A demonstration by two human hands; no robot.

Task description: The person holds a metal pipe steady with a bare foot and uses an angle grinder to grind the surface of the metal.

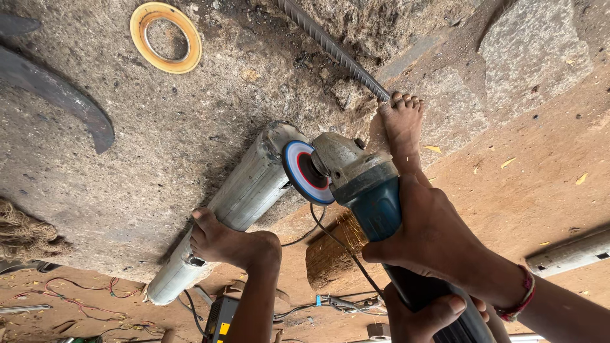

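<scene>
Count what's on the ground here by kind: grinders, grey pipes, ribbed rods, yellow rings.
Angle grinder: 1
Grey pipes: 2
Ribbed steel rod: 1
Yellow ring: 1
Total: 5
A pale sliver at the bottom edge is too cut off to count.

There is one view only, from a camera worn on the person's head, so no second view shares any part of the scene. It looks steeply down and close in over the person's own arms at a stone slab and the dirt floor beside it, and the picture appears turned over, with the arms and legs entering from the bottom edge and the feet pointing up the frame. The nearest things, the hands on an angle grinder, fill the lower right, while the slab's far part runs off the top and left edges.
</scene>
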